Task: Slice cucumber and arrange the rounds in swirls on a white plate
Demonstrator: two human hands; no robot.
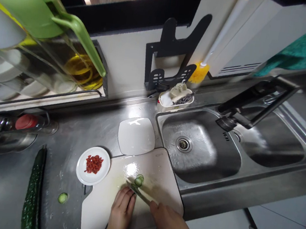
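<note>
My right hand [168, 220] grips a kitchen knife [141, 194], its blade pointing up and left over the white cutting board [97, 208]. My left hand [122, 209] rests on the board just left of the blade, fingers curled and pressed together. Whatever lies under those fingers is hidden. Thin cucumber slices [139, 180] lie overlapped on the board at the blade's far side. On the steel counter at the left is a long whole cucumber [33, 192]. A small cut cucumber end [62, 198] sits between it and the board.
A white plate [81, 167] of red pieces [93, 164] touches the board's left edge. Behind the board is a white square plate [136, 136]. A double sink [202, 146] with a black faucet [227, 123] stands right. An oil jug [78, 64] is on the left shelf.
</note>
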